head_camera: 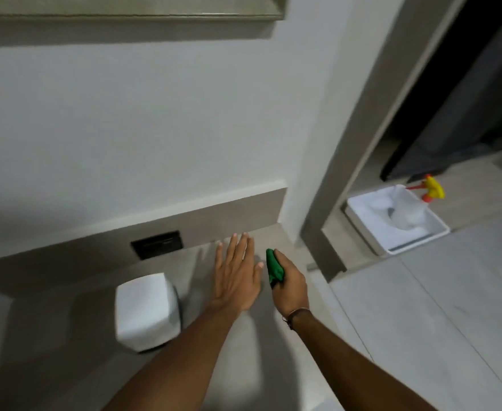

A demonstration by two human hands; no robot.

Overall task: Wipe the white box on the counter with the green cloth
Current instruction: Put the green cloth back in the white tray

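The white box (pixel 147 311) stands on the grey counter (pixel 237 351), left of both my arms. My left hand (pixel 237 274) is flat and open, fingers spread, over the counter to the right of the box and apart from it. My right hand (pixel 291 284) is just right of the left one, closed around the bunched green cloth (pixel 274 268), which sticks out at the top of the fist. Neither hand touches the box.
A black wall socket plate (pixel 157 244) sits in the counter's backsplash behind the box. On the floor at right, past a door frame (pixel 341 173), stands a white bin (pixel 398 223) with a spray bottle with a yellow head (pixel 433 189).
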